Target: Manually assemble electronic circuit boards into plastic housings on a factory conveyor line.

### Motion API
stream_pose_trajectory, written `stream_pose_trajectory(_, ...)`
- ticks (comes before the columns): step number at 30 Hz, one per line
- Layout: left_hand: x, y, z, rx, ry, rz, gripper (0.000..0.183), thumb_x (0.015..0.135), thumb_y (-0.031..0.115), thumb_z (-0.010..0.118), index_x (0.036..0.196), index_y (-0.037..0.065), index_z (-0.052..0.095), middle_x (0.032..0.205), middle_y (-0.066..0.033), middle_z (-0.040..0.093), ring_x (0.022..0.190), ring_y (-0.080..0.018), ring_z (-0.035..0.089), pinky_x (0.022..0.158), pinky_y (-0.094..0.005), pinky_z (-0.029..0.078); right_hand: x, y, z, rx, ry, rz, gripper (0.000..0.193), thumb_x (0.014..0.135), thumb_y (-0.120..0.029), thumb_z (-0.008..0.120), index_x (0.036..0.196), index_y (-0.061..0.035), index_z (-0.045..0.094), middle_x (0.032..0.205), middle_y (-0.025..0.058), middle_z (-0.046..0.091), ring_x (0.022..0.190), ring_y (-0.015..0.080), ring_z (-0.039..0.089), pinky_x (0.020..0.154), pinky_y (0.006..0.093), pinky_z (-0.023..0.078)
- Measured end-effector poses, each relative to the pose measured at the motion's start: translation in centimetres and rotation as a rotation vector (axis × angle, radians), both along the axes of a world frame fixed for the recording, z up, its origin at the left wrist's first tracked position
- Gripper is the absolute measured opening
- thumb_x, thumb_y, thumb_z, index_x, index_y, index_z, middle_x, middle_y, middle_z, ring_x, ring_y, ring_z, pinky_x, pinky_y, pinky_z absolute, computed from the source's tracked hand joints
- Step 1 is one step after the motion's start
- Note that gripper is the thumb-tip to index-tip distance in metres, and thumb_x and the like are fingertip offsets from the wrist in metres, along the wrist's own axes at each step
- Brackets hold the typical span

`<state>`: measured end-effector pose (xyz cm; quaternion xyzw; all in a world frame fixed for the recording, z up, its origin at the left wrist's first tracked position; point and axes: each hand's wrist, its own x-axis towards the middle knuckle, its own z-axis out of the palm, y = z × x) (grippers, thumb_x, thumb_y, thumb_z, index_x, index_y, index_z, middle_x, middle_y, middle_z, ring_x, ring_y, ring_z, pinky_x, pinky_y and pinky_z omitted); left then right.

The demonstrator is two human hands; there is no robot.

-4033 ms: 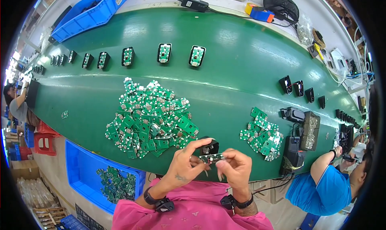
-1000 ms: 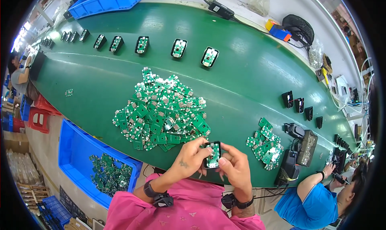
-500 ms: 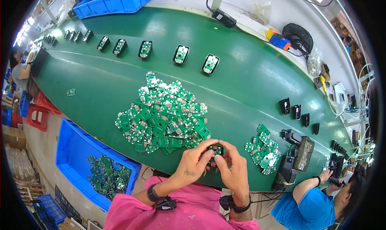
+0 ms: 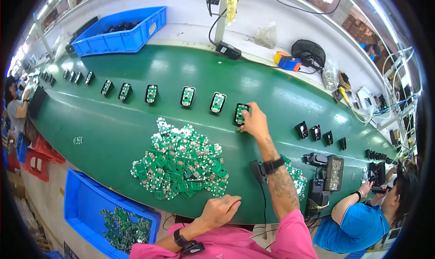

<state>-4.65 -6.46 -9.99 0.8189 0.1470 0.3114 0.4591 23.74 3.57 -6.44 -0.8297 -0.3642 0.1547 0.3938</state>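
Note:
My right hand reaches out over the green table, its fingers closed on a black plastic case with a green circuit board inside. That case stands at the right end of a row of similar cases, beside another filled case. My left hand hangs low at the table's near edge, its fingers curled together and nothing visible in them. Just beyond it spreads a large heap of loose green circuit boards. My right forearm partly covers a smaller pile of boards.
A blue bin with boards sits below the table at left; another blue bin stands at the back. Several black cases line the right side, near a box of small metal parts. A co-worker in blue sits at right.
Both hands held the case near my body before. My right hand has carried it forward to the row's end, while my left hand has let go and dropped back. The view has tilted up.

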Motion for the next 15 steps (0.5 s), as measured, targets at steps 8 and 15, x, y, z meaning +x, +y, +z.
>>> stream_pose_trajectory(8, -0.7, 0.7, 0.5, -0.041, 0.047, 0.052, 0.013, 0.089, 0.011, 0.065, 0.099, 0.002, 0.069, 0.083, -0.0143, 0.069, 0.066, -0.0301, 0.067, 0.058, -0.0373, 0.054, 2.3, -1.4, 2.2, -0.372, -0.495, -0.207, 0.044, 0.088, -0.023, 0.065, 0.126, -0.0051, 0.054, 0.118, 0.0249, 0.061, 0.105, 0.0451, 0.063, 0.087, 0.0501, 0.053)
stream_pose_trajectory(15, 0.5, 0.5, 0.0, 0.003, -0.017, -0.075, 0.013, 0.091, 0.012, 0.064, 0.101, 0.004, 0.065, 0.085, -0.0145, 0.069, 0.064, -0.0328, 0.067, 0.056, -0.039, 0.055, 14.8, -13.1, 1.8, -0.631, -0.658, -0.301, 0.042, 0.075, -0.013, 0.066, 0.115, -0.0027, 0.06, 0.114, 0.0226, 0.063, 0.098, 0.0424, 0.066, 0.082, 0.0492, 0.056)
